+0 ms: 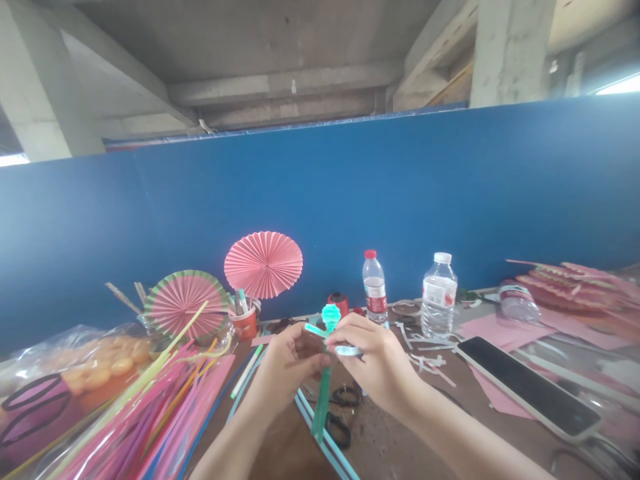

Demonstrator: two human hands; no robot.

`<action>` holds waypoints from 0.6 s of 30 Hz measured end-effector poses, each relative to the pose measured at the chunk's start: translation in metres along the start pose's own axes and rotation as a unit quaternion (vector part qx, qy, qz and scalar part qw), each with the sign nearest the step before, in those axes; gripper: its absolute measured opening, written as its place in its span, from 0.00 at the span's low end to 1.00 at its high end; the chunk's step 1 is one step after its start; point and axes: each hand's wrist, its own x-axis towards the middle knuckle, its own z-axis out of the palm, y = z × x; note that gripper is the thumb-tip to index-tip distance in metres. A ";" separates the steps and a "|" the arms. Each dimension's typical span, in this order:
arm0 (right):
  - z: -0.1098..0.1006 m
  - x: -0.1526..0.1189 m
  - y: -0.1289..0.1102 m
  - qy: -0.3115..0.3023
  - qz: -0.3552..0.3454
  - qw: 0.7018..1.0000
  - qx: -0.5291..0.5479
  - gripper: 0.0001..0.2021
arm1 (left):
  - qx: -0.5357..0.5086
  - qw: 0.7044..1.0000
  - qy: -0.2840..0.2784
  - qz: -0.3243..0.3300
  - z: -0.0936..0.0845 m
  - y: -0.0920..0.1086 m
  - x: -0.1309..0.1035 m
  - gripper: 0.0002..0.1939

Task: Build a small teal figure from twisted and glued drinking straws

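Note:
Above the table, both hands meet around a small turquoise pipe-cleaner flower. My left hand is closed with thumb and fingers on its stem. On the other side my right hand pinches just below the flower's head. Short turquoise ends stick out to the left and right of the stem. A flat green strip hangs down beneath the fingers; how it joins the stem is hidden. Black-handled scissors lie on the table behind and below the strip, beside long light-blue pipe cleaners.
A bundle of coloured pipe cleaners lies at left. Folded paper fans and a marker cup stand behind. Two water bottles, a phone, pink paper and white scraps are at right. A blue partition backs the table.

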 end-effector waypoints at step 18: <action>-0.028 0.002 0.002 -0.242 0.118 0.787 0.555 0.06 | -0.132 0.974 0.184 -0.022 -0.033 -0.027 0.016 0.14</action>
